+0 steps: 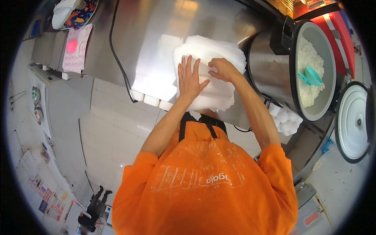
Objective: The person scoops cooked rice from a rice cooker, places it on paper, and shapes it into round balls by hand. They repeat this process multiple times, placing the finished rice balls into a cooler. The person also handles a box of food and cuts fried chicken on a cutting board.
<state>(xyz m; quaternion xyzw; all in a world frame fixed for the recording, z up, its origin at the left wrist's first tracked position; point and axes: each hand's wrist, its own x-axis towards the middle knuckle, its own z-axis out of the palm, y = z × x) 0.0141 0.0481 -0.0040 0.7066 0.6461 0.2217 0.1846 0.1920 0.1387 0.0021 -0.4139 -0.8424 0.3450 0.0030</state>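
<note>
A stack of thin white paper sheets (pixel 210 48) lies on the steel counter in front of me, its edges uneven. On top, a sheet appears folded over at an angle (pixel 202 69). My left hand (pixel 189 80) rests flat on that paper with fingers spread and thumb out to the side. Close by on the right, my right hand (pixel 225 70) is curled, thumb and forefinger bent toward the same paper. A small gap shows between those fingertips; whether they pinch an edge is unclear.
To the right stands a large steel rice cooker (pixel 273 63) with white rice (pixel 310 55) and a turquoise scoop (pixel 312 76) inside; its lid (pixel 354 122) hangs open. A black cable (pixel 113 47) crosses the counter (pixel 155 17). Far off at lower left is another person (pixel 95 208).
</note>
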